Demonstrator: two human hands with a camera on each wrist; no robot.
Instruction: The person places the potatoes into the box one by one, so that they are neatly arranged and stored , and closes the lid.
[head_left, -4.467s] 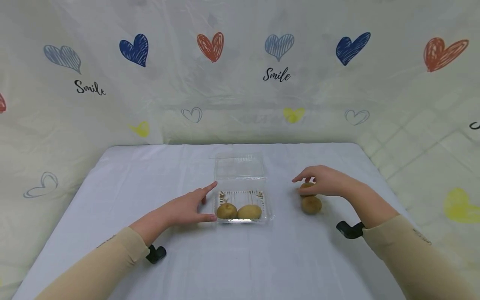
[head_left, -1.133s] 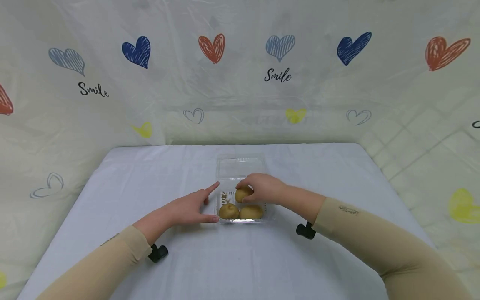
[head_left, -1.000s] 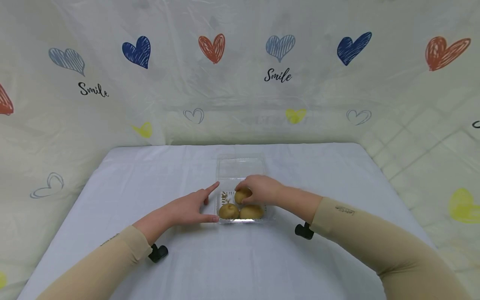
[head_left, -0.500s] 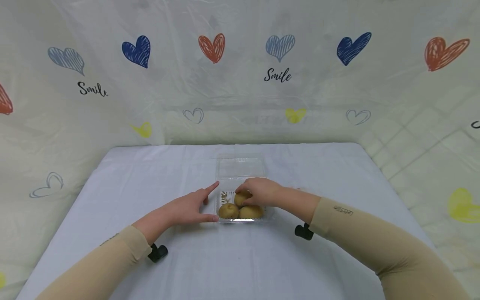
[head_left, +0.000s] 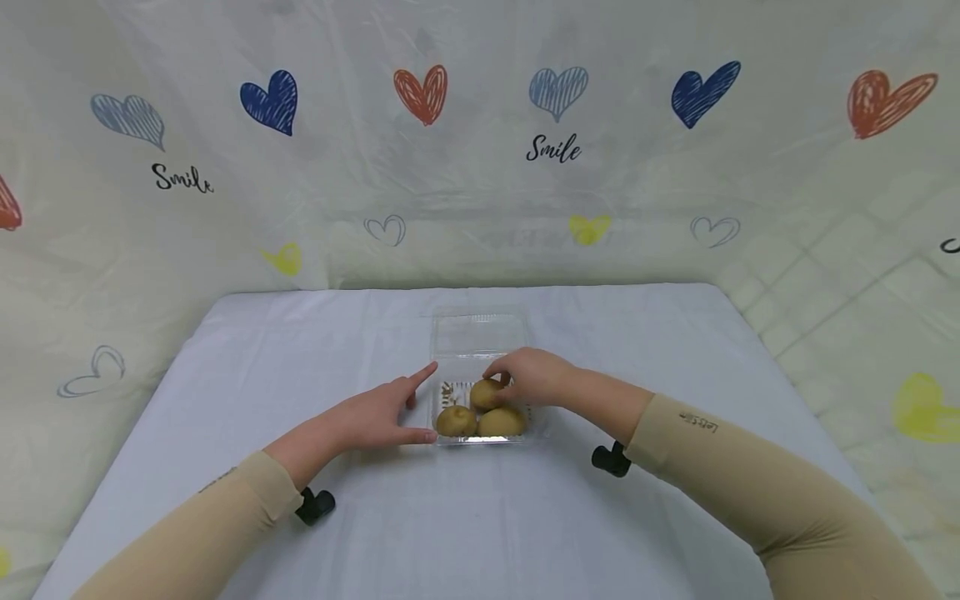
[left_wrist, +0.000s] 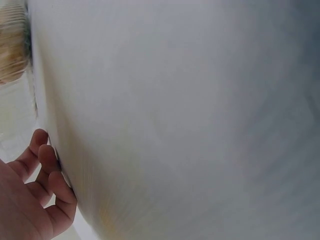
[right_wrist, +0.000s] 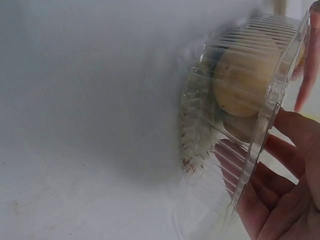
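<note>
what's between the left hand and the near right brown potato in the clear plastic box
Between the left hand and that potato, the head view shows the clear plastic box's left side and the near left round brown potato.

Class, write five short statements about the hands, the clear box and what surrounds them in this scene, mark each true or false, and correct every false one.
1. The right hand has its fingers at the rear potato-like item. True.
2. The lid of the clear box is closed. False: it stands open, on the side away from the person.
3. Two more potato-like items, the near left one and the near right one, lie side by side in the box. True.
4. The left hand is lifting a potato-like item. False: it is beside the box's left side, index finger and thumb spread.
5. The table cover is dark red. False: it is white.
</note>
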